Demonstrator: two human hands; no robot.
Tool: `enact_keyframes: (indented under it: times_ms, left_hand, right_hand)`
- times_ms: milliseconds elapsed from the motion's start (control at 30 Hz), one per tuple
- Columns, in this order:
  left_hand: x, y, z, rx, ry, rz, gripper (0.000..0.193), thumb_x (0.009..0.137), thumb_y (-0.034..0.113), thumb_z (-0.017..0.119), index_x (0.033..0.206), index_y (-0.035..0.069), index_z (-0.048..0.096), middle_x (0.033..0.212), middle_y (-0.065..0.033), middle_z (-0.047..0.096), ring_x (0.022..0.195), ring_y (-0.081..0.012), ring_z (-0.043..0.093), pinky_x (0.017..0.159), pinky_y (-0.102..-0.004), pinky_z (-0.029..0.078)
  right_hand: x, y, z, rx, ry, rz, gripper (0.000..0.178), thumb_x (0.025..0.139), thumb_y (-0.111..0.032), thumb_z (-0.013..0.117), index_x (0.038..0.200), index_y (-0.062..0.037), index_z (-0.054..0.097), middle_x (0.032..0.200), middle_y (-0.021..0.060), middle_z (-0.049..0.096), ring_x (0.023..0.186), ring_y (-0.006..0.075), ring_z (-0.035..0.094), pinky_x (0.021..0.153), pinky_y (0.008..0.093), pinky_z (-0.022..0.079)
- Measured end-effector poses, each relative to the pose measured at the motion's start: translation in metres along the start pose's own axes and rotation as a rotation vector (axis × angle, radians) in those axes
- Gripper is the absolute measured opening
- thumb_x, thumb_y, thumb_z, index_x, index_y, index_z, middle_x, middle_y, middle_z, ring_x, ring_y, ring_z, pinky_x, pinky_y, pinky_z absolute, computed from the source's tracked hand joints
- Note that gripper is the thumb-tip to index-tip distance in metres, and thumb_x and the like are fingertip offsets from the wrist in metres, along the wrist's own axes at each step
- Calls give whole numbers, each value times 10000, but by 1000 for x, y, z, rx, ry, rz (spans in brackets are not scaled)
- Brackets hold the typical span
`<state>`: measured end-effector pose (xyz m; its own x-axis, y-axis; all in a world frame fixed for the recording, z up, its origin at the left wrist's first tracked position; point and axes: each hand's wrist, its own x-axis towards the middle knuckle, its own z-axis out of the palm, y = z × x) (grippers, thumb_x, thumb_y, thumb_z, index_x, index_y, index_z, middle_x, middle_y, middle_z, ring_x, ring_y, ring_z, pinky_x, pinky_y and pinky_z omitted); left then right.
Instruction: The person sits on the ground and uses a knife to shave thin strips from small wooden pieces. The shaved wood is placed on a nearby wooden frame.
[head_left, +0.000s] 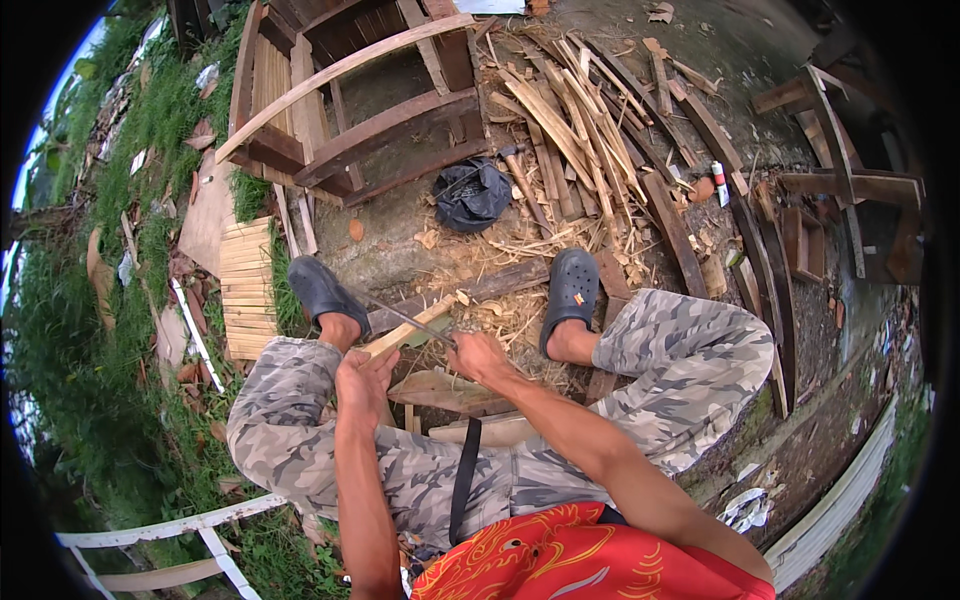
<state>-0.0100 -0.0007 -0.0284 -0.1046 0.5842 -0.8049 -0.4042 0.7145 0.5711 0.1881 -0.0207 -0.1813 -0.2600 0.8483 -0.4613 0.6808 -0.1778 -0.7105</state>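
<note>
A large wooden frame (390, 133) stands well beyond the left fingers; a pile of wood strips (585, 125) lies well ahead of the right fingers. Nearer, still beyond both, sits a black plastic bag (472, 193). The left fingers (378, 364) close around the near end of a light wooden strip (400, 331); the right fingers (468, 348) curl tightly around a thin dark blade (437, 335) crossing it.
</note>
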Motion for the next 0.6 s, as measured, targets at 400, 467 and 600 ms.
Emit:
enact_keyframes:
  times_ms: [400, 467, 600]
  left_hand:
    - [2, 3, 4, 77, 23, -17, 621, 872, 237, 400, 1357, -150, 366, 1384, -303, 506, 1306, -345, 500, 1125, -378, 310]
    - [-1, 3, 5, 85, 42, -8, 618, 873, 235, 402, 1360, -144, 370, 1382, -300, 510, 1293, -341, 511, 1121, -382, 306]
    - [-2, 7, 8, 132, -4, 11, 578, 902, 249, 421, 1357, -107, 400, 1380, -283, 517, 1290, -334, 519, 1117, -395, 292]
  right_hand:
    - [6, 59, 17, 25, -64, 65, 361, 856, -307, 624, 1035, -3, 702, 966, 265, 701, 958, 418, 679, 840, 486, 552]
    - [6, 57, 23, -3, -89, 230, 348, 848, -295, 627, 1024, -6, 710, 1027, 245, 706, 1006, 403, 675, 871, 475, 545]
    - [-1, 73, 20, -39, -116, 519, 345, 830, -286, 646, 1031, -15, 716, 1069, 233, 703, 1031, 389, 672, 890, 469, 539]
